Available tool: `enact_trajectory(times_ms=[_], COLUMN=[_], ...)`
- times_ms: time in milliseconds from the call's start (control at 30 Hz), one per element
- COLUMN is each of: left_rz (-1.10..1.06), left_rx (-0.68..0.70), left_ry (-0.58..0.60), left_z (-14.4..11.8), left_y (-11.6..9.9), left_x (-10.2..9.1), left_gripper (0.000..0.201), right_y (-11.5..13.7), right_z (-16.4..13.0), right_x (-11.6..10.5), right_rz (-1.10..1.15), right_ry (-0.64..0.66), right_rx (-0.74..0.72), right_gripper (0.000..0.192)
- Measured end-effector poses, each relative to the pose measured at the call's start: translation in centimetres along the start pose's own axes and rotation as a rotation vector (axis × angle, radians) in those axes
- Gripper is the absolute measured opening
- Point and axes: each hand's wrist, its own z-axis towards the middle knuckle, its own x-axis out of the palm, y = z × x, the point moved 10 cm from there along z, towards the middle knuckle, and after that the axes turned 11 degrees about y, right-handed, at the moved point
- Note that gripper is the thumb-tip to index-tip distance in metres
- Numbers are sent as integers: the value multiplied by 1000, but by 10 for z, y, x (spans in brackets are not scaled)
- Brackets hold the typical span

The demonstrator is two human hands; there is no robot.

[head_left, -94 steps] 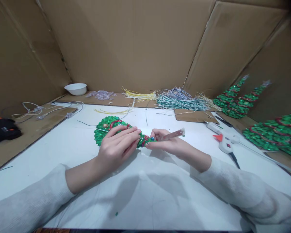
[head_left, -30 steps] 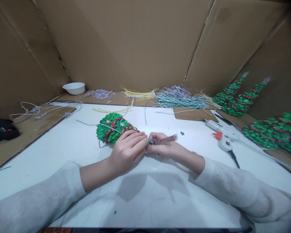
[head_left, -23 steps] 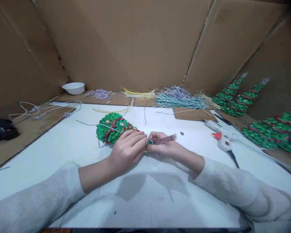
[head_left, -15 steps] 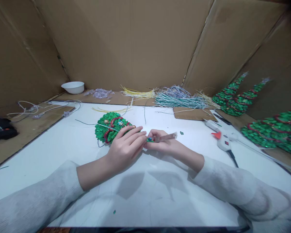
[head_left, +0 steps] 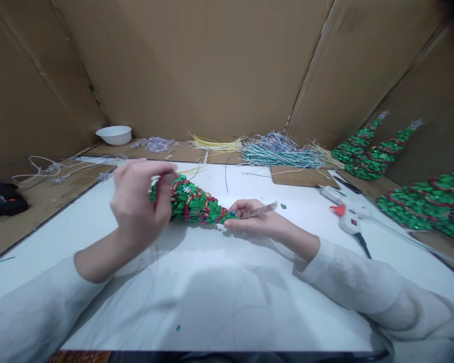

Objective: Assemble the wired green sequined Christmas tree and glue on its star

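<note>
A small beaded Christmas tree [head_left: 200, 204] lies on its side on the white tabletop, green with red garland and small ornaments. Its wide base points left, partly hidden behind my left hand [head_left: 142, 199]. That hand is raised and blurred, thumb and forefinger bent together in a pinch; what sits between them, if anything, I cannot make out. My right hand [head_left: 249, 217] is closed around the narrow tip of the tree. A clear, flat strip [head_left: 263, 209] sticks out from the tip, over the right hand.
Behind lie bundled yellow wires [head_left: 215, 144], green-white wires [head_left: 283, 156], clear beads [head_left: 157, 144] and a white bowl [head_left: 114, 135]. A glue gun [head_left: 350, 222] rests at right near finished trees [head_left: 374, 156]. A black tool [head_left: 3, 201] is at far left. Cardboard walls [head_left: 196, 65] surround the table.
My left hand has moved left and up, off the tree's upper part to its base, uncovering the middle of the tree. My right hand keeps hold of the tip, nearly unmoved.
</note>
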Motion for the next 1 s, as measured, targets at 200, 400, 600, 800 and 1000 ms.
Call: enact_trajectory(times_ms=[200, 400, 600, 800, 1000], left_rz=[-41, -130, -329, -350, -478], left_rx=[-283, -403, -584, -876, -1139], left_ry=[-125, -167, -195, -250, -212], left_z=[13, 8, -9, -30, -51], left_y=[54, 111, 166, 210, 230], left_x=[-28, -35, -28, -32, -20], left_gripper=[23, 29, 31, 34, 24], right_y=[-5, -5, -1, -3, -3], right_z=[4, 4, 2, 1, 1], right_x=[-10, -10, -11, -15, -16], right_rz=[68, -66, -103, -94, -62], right_ry=[-2, 61, 47, 9, -13], right_rx=[-7, -8, -12, 21, 22], right_gripper=[38, 34, 38, 36, 37])
